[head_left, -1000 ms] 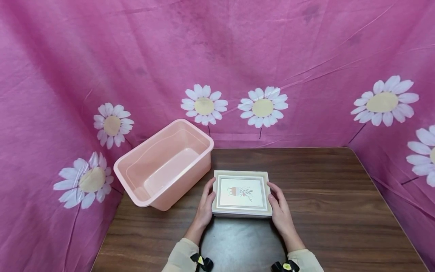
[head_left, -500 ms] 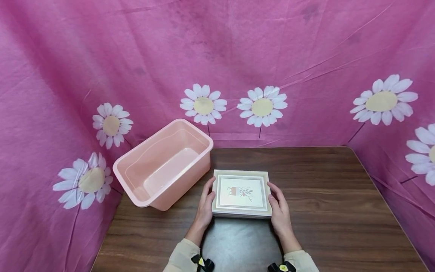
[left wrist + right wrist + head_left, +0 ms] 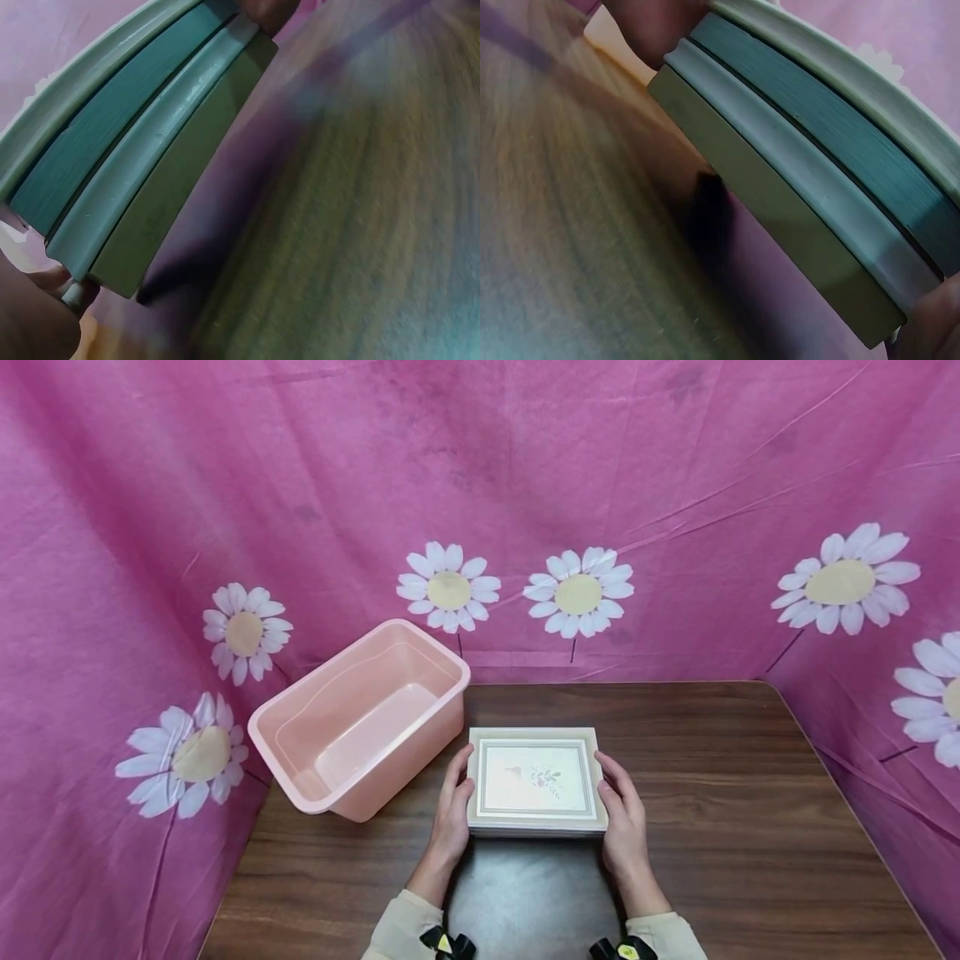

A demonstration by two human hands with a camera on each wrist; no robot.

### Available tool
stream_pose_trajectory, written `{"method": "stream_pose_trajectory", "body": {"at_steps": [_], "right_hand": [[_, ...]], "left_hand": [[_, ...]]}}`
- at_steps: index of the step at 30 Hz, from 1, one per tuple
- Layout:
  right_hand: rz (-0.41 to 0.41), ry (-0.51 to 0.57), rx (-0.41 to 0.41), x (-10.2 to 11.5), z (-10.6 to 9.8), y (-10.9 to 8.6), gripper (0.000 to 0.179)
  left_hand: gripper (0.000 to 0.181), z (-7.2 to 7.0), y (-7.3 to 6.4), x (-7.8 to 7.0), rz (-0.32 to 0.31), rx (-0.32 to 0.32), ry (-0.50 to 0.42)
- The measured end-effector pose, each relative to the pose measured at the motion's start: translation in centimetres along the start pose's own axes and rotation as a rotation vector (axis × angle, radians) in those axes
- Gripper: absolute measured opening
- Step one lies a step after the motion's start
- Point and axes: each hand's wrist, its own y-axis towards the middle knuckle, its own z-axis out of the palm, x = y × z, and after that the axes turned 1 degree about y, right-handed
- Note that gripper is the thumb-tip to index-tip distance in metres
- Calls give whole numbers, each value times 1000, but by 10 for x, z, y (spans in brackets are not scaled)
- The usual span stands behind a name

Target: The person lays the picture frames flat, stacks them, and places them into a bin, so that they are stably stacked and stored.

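Observation:
Two picture frames lie stacked between the hands. The upper picture frame (image 3: 537, 779) is cream with a grey inner border, and its print of a potted plant is partly washed out by glare. Beneath it the lower picture frame (image 3: 150, 150) shows only its edge in the wrist views, a pale moulding over a brownish side. My left hand (image 3: 452, 818) grips the stack's left end, and my right hand (image 3: 624, 822) grips its right end, thumbs on the near side. In both wrist views the stack's bottom edge stands over the tabletop.
A pink plastic tub (image 3: 412, 767) stands at the left of the wooden table (image 3: 750, 793), close to the frames, with nothing inside it. Behind and at both sides hangs a pink curtain (image 3: 510, 468) with daisies. Each wrist carries a small black camera mount.
The stack has grown a little larger in view and its far edge has risen, with both hands still on it. Glare now covers more of the print. The tub stays put.

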Motion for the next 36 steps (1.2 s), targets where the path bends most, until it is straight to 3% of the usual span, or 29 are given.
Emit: {"method": "stream_pose_trajectory", "body": {"at_steps": [9,14,23,36], "right_hand": [[-31,122,-17,21,1,2,43],[-17,148,-16,25,1,3,43],[32,112,1,11,-2,3,44],[24,139,-6,-17,-2,2,43]], "left_hand": [[56,3,2,-28,12,-20,-26],[56,3,3,-34,-12,-17,-26],[55,4,1,-16,-55,-17,-4],[54,5,-3,10,-52,-17,-11]]}}
